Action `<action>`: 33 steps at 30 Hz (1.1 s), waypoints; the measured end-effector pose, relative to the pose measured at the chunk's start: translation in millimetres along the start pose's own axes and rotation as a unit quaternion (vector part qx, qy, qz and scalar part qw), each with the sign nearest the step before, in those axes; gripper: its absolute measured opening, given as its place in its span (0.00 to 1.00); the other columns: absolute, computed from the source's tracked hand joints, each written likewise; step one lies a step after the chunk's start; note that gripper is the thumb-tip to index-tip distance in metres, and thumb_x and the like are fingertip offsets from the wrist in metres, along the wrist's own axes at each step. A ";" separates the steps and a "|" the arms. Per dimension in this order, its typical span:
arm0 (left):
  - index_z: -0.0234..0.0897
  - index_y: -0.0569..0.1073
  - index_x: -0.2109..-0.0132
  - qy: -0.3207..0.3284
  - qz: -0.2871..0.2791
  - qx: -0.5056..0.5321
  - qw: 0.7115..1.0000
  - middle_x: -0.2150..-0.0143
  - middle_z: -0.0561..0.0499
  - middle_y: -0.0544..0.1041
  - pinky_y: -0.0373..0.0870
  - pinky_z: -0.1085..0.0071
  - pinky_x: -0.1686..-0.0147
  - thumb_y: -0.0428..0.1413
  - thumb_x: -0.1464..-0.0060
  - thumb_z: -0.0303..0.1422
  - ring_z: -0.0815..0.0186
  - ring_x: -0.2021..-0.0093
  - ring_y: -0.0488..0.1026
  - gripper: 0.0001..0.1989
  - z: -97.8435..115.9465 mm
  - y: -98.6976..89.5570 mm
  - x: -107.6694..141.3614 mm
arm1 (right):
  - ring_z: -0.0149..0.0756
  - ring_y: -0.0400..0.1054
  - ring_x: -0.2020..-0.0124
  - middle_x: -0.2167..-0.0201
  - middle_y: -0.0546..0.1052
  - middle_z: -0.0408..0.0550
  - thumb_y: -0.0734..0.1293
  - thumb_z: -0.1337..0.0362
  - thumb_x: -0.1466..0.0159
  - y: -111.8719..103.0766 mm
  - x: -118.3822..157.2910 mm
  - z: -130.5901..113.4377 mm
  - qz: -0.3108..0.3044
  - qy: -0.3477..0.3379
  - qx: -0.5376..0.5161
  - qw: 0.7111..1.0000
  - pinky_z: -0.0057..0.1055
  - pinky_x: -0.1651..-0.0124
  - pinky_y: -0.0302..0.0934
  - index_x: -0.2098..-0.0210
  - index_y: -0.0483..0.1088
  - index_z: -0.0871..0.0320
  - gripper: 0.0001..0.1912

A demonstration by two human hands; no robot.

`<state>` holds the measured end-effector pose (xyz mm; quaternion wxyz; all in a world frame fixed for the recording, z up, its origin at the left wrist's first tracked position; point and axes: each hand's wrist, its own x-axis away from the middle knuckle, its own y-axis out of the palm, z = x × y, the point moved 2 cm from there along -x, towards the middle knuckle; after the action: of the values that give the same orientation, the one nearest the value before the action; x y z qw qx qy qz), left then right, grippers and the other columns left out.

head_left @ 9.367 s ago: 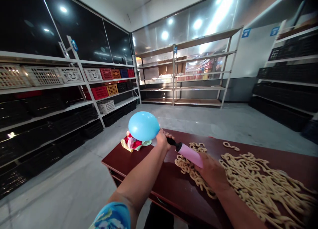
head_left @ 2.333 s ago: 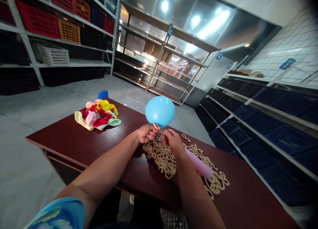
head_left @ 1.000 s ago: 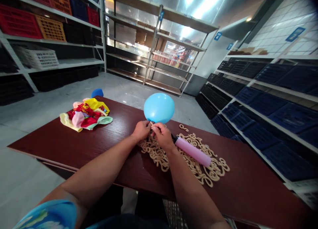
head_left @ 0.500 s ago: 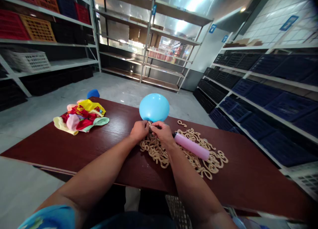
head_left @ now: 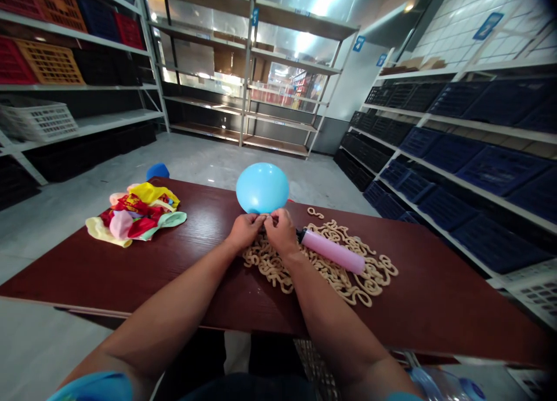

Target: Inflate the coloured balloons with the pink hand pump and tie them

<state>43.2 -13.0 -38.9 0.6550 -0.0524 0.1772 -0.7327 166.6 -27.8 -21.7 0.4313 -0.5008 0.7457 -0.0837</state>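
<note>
A round, inflated light-blue balloon stands just beyond my two hands, its neck end toward me. My left hand pinches at the neck from the left, with fingers closed. Fingertips meeting it, my right hand is closed at the same neck from the right. The neck itself is mostly hidden by my fingers. Under and right of my right hand lies a spread of tan curly strands. A pink pump with a black tip rests on them.
Deflated balloons in several colours are heaped on the left of the dark red table. A blue object shows past the far left edge. Shelving with crates lines the right side; a clear bottle is low right.
My right hand's fingers have curled in and turned more upright at the balloon's neck. The whole view has shifted slightly, so most things appear a little further left.
</note>
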 end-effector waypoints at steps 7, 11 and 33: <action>0.34 0.67 0.76 -0.036 0.021 0.009 0.999 0.83 0.56 0.61 0.50 0.76 0.81 0.48 0.50 0.46 0.73 0.82 0.55 0.19 -5.3 -7.5 -2.3 | 0.27 0.65 0.80 0.76 0.70 0.40 0.58 0.54 0.40 -2.7 4.2 -4.2 -0.127 0.032 -0.189 0.973 0.26 0.73 0.59 0.70 0.67 0.56 0.13; 0.34 0.68 0.76 -0.024 0.024 -0.007 0.999 0.82 0.56 0.63 0.51 0.77 0.80 0.48 0.50 0.45 0.73 0.81 0.55 0.18 -2.9 -7.2 -1.4 | 0.26 0.64 0.84 0.78 0.71 0.37 0.62 0.54 0.43 3.3 3.8 4.1 -0.132 0.111 -0.285 0.943 0.24 0.80 0.57 0.66 0.67 0.54 0.11; 0.35 0.66 0.75 -0.037 -0.040 0.016 0.998 0.81 0.56 0.60 0.51 0.76 0.80 0.49 0.52 0.48 0.73 0.79 0.55 0.19 -1.6 -4.7 1.3 | 0.35 0.63 0.64 0.69 0.70 0.46 0.56 0.61 0.40 2.9 -1.3 12.3 -0.028 0.023 -0.091 0.995 0.32 0.58 0.57 0.69 0.65 0.57 0.09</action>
<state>38.2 -13.6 -39.0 0.6320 -0.0760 0.1386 -0.7587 173.7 -21.6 -30.2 0.3637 -0.5567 0.7458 -0.0391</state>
